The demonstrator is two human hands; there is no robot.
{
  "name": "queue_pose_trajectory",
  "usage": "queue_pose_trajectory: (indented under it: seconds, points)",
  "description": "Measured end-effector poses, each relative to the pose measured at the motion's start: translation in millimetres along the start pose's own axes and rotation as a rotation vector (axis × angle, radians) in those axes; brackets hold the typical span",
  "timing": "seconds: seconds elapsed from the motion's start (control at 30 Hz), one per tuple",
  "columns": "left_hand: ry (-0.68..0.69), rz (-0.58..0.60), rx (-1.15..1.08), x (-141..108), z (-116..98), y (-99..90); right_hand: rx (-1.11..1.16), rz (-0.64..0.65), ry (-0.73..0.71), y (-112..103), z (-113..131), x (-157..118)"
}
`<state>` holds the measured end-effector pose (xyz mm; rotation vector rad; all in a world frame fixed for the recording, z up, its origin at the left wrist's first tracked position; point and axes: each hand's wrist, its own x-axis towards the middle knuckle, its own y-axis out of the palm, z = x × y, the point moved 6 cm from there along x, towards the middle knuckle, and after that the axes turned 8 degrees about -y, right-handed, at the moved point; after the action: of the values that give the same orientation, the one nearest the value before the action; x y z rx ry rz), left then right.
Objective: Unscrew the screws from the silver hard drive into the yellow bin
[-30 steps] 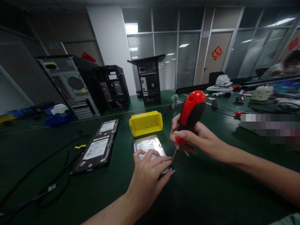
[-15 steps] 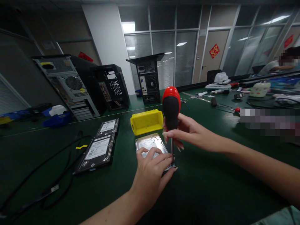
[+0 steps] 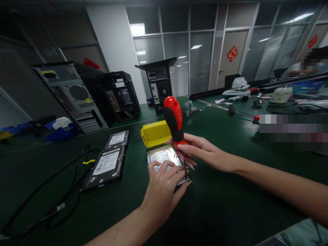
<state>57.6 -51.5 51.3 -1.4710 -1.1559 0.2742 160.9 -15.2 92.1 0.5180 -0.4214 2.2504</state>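
Observation:
A silver hard drive (image 3: 166, 152) lies label up on the green table in front of me. My left hand (image 3: 165, 184) grips it across its near end, fingers curled on top and thumb along the near right edge. A red and black screwdriver (image 3: 174, 118) stands almost upright in my right hand (image 3: 198, 147), which pinches the lower handle. Its shaft runs down to the drive's near right corner; the tip and any screw there are too small to make out. Just behind the drive sits a yellow bin (image 3: 155, 134).
Two more hard drives (image 3: 109, 164) lie to the left, beside black cables (image 3: 69, 191). Open computer cases (image 3: 74, 92) stand at the back left, with another case (image 3: 160, 87) behind the bin. Loose tools and a white fan-like item (image 3: 238, 87) lie at the far right, near another person.
The screwdriver's handle has tilted to the left, and my right hand has shifted slightly left and down along it. My left hand stays on the hard drive. The view has turned slightly.

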Motion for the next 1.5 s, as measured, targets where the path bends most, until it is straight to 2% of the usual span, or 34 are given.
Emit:
queue_pose_trajectory:
  seconds: [0.23, 0.43, 0.63, 0.8, 1.0, 1.5]
  points:
    - [-0.003, 0.007, 0.0, -2.5, 1.5, 2.4, 0.081, -0.054, 0.005, -2.7, -5.8, -0.2]
    - [0.003, 0.005, 0.004, -2.0, 1.5, 2.9, 0.059, -0.069, 0.004, 1.6, -3.2, -3.1]
    - [0.034, -0.038, -0.001, -1.6, 1.3, 2.8, 0.031, -0.053, -0.054, 6.7, 3.1, -4.5]
    - [0.054, -0.096, -0.002, -4.2, 2.3, 4.2, -0.005, -0.083, -0.048, 2.7, -0.3, -6.6]
    - [0.035, -0.04, 0.003, -3.3, 2.3, 4.9, -0.038, -0.081, -0.056, 2.7, -1.9, -8.0]
    - [0.032, -0.05, 0.018, -4.2, 4.0, 7.2, -0.155, -0.092, -0.082, 1.4, 2.3, -10.0]
